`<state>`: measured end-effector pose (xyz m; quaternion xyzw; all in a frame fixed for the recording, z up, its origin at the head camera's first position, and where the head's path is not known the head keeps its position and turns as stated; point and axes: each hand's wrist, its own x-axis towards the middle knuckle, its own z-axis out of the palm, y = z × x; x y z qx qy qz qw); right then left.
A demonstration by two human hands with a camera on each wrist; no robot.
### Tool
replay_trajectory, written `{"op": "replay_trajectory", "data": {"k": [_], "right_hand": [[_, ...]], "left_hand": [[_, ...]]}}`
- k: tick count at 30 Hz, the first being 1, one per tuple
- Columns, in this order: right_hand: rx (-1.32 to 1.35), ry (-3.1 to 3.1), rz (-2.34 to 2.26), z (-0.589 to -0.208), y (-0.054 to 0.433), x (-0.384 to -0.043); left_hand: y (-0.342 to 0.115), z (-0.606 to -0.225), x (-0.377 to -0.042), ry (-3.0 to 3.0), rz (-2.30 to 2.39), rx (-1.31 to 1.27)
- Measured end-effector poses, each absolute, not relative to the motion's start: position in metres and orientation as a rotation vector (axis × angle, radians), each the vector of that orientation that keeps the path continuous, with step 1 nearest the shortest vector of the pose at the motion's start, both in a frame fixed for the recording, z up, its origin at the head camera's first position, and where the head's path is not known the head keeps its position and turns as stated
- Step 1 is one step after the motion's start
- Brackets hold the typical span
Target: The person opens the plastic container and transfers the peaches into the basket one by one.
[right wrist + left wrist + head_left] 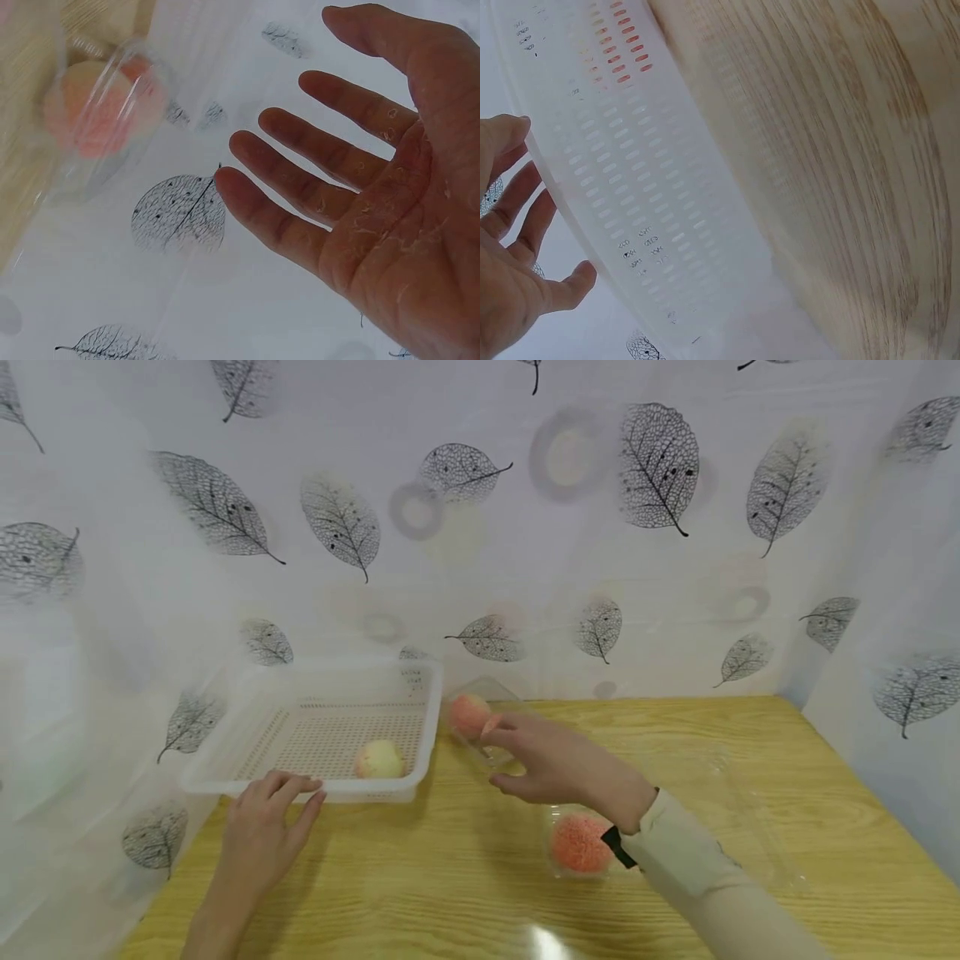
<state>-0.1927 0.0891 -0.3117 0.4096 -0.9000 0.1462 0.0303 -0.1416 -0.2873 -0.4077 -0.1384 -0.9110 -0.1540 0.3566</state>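
A pale sleeve (697,860) crosses the tabletop (420,893) behind the right hand (543,760), its fingers loosely parted and holding nothing, just beside a pink peach (469,716) in a clear plastic container (506,695). The left hand (264,831) rests slightly bent fingers on the near rim of a white plastic basket (433,718), where a yellowish peach (380,760) sits. Pressing harder there could tip the basket; a careless knuckle could shove the light-looking container. The cuff, close to the redder peach (581,843), might catch its packaging.
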Motion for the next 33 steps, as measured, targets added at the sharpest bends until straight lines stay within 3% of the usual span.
{"op": "replay_trajectory", "data": {"k": [33], "right_hand": [[1.106, -2.985, 0.446, -0.337, 0.157, -0.166]], "left_hand": [[-0.292, -0.408, -0.144, -2.316, -0.38, -0.417]]}}
